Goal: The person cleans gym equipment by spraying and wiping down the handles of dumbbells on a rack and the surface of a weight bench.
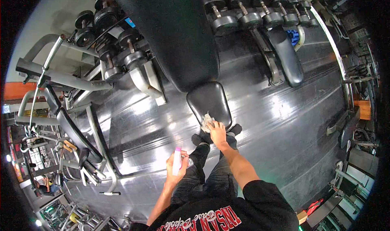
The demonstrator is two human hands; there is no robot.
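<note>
My right hand [217, 132] presses a crumpled pale cloth [208, 121] against the near edge of a black padded bench seat [209, 101]. The fingers are bent over the cloth. In my left hand [171, 168] is a white spray bottle [177, 162] with a pink top, held off to the left of my legs, with the fingers wrapped round it. Beyond the seat rises the long black backrest [178, 36] of the same bench.
Racks of black dumbbells [248, 18] stand behind the bench on both sides. Another padded bench [287, 56] is at the right. To the left stands a grey-framed machine [77, 129] with a black pad. The dark, shiny floor [268, 117] surrounds my feet.
</note>
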